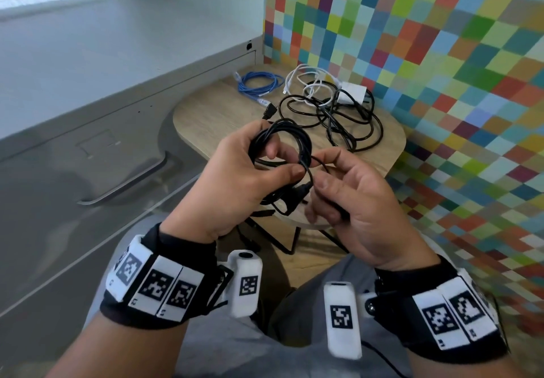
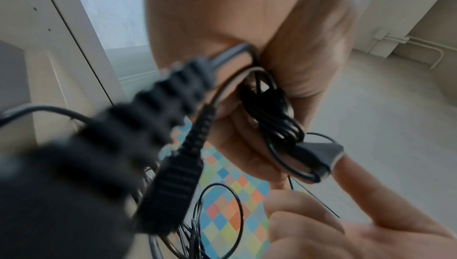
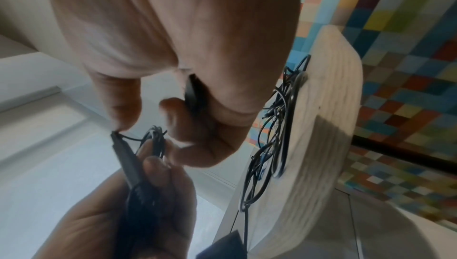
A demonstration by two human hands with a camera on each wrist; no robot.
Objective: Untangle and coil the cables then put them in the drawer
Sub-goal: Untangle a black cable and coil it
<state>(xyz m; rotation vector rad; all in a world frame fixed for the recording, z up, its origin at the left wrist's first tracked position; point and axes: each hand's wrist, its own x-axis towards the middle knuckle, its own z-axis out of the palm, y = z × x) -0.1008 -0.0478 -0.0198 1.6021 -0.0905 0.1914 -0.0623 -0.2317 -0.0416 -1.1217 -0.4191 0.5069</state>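
Both hands work above the near edge of the wooden side table (image 1: 206, 112), over the person's lap.

Left hand (image 1: 235, 177): fingers curled round a coiled black cable (image 1: 294, 139), loops bunched in the fist, thumb pressing across the bundle. The left wrist view shows the same coil (image 2: 279, 126) packed between fingers and palm, with a ribbed black plug (image 2: 178, 185) hanging blurred close to the lens.

Right hand (image 1: 362, 201): thumb and forefinger pinch the thin loose strand of the same black cable just beside the coil; the remaining fingers curl round a dark piece (image 3: 195, 95), what it is cannot be told. In the right wrist view the pinch sits at the cable end (image 3: 121, 138).

On the table, beyond the hands: a loose tangle of black cables (image 1: 338, 118) at the middle; white cables (image 1: 309, 80) and a white charger block (image 1: 353, 91) at its far side; a coiled blue cable (image 1: 259, 83) at the far left corner.

Left of the table stands a grey cabinet, its drawer (image 1: 88, 171) closed, curved metal handle (image 1: 126, 183) facing the table. A multicoloured checked wall (image 1: 441, 53) rises behind and to the right of the table.
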